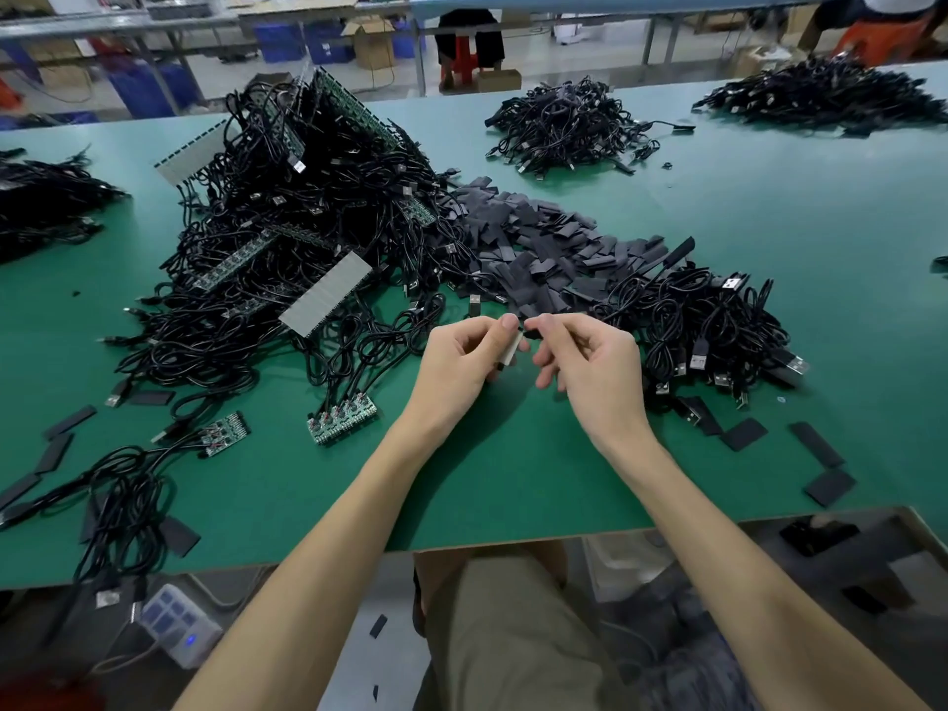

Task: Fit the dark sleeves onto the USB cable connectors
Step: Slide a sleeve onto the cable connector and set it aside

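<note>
Place: electronics assembly workshop (factory floor);
Evidence: long green worktable (769,238); heaps of black USB cables (318,207); circuit boards (342,424); loose dark sleeves (533,233);
Background: blue crates (279,41); cardboard boxes (373,43)

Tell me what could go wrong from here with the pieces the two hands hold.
1. The right hand pinches a small dark piece only at the fingertips; it may slip into the sleeve pile behind.
2. The left hand covers most of its pale piece, so alignment could be misjudged.
3. The cable tangle lies close beside the right hand and might snag it.
</note>
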